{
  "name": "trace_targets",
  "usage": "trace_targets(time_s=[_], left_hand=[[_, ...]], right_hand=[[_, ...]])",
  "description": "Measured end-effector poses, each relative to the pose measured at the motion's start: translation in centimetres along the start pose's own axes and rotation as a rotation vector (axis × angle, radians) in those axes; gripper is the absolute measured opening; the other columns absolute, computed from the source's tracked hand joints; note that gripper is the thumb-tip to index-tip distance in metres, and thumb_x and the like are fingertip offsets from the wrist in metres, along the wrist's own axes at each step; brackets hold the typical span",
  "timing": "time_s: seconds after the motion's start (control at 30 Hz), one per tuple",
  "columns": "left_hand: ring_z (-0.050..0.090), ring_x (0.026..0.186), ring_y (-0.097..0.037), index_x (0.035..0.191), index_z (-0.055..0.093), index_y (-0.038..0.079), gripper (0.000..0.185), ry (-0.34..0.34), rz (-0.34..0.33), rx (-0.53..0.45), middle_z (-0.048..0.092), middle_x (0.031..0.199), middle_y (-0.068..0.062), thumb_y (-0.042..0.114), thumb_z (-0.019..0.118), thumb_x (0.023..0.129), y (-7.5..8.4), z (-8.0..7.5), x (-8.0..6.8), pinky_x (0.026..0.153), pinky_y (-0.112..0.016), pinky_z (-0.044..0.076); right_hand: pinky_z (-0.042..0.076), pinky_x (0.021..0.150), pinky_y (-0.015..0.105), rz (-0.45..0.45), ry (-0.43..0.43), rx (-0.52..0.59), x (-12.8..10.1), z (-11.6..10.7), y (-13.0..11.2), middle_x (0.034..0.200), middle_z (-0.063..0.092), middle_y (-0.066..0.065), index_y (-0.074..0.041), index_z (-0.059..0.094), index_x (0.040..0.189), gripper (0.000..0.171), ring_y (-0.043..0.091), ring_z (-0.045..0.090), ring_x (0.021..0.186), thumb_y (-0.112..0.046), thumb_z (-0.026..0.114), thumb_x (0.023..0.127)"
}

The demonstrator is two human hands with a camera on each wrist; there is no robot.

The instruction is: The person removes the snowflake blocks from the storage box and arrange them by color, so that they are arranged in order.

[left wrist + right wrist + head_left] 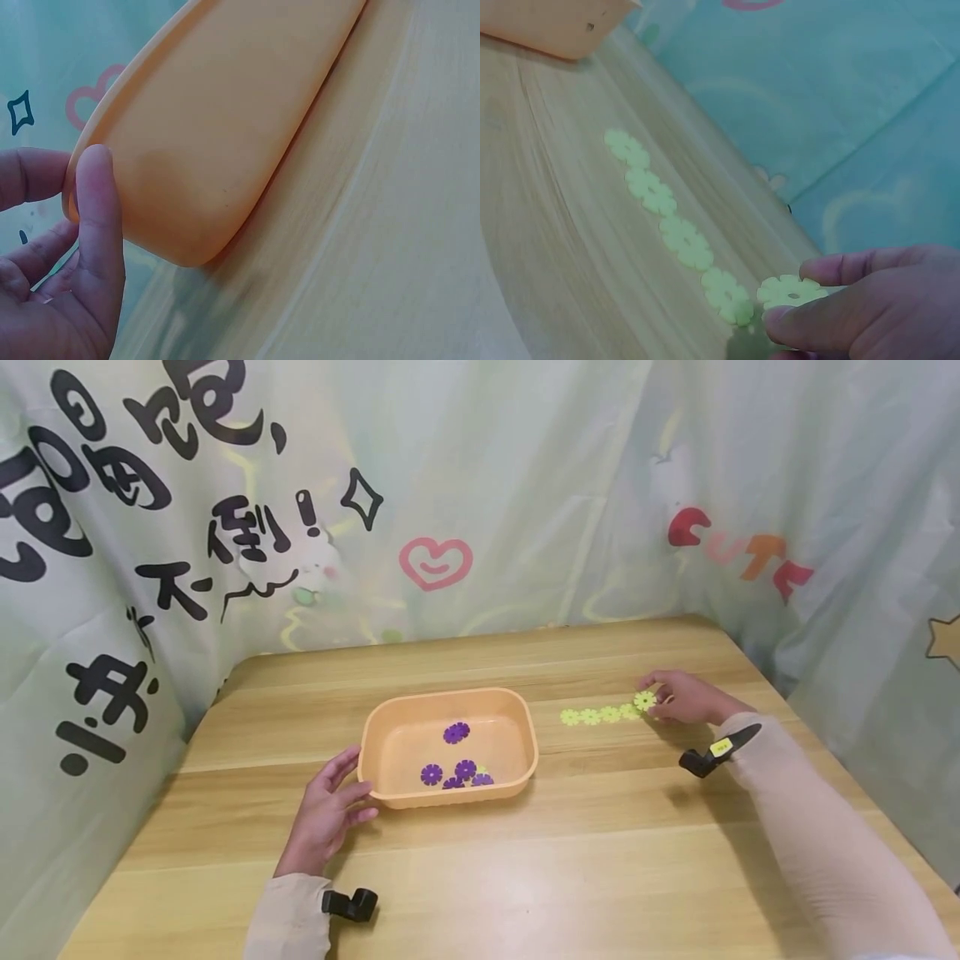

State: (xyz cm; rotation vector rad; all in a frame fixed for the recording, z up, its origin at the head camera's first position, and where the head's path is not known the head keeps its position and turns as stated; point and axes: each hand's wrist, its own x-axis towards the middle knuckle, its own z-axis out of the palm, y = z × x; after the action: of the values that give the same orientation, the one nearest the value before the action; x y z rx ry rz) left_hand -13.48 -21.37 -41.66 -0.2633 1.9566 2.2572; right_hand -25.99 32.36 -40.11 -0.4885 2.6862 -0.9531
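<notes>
My left hand (324, 814) grips the left end of an orange plastic tray (517, 710); in the left wrist view the thumb and fingers pinch its rim (94, 124). Several purple notched flower-shaped discs (431, 774) lie inside, with a bit of a yellow-green one (482, 770) among them. Over the right side of the table, my right hand (686, 696) pinches a yellow-green flower disc (791, 289) between thumb and fingers. That disc is tilted beside the right end of a row of several similar yellow-green discs (686, 241) lying flat on the wood.
The wooden table (525, 877) ends at the back against a pale curtain (525, 460) printed with letters and drawings, which also runs along both sides. Each wrist wears a black camera mount, such as the right mount (701, 762).
</notes>
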Motion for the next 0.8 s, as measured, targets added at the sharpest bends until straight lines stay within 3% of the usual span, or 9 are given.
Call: trace_targets(time_s=[0.27,0.8], left_hand=[[0.054,0.072,-0.011,0.15,0.03,0.007,0.066,0.002,0.003,0.0,0.03,0.149,-0.01,-0.011,0.053,0.091,-0.13,-0.06,0.13,0.06,-0.024,0.059],[0.054,0.071,-0.012,0.15,0.029,0.006,0.066,0.006,0.001,0.002,0.03,0.15,-0.01,-0.012,0.053,0.091,-0.09,0.0,0.13,0.059,-0.025,0.06]], right_hand=[[0.048,0.051,0.028,0.008,-0.01,-0.033,-0.31,0.07,0.25,0.083,0.061,0.01,0.009,0.051,0.123,0.04,0.018,0.057,0.063,0.0,0.067,0.087],[0.047,0.062,0.032,0.038,0.006,-0.121,-0.22,0.34,0.9,0.081,0.059,0.009,0.0,0.057,0.113,0.03,0.018,0.056,0.065,-0.005,0.07,0.086]])
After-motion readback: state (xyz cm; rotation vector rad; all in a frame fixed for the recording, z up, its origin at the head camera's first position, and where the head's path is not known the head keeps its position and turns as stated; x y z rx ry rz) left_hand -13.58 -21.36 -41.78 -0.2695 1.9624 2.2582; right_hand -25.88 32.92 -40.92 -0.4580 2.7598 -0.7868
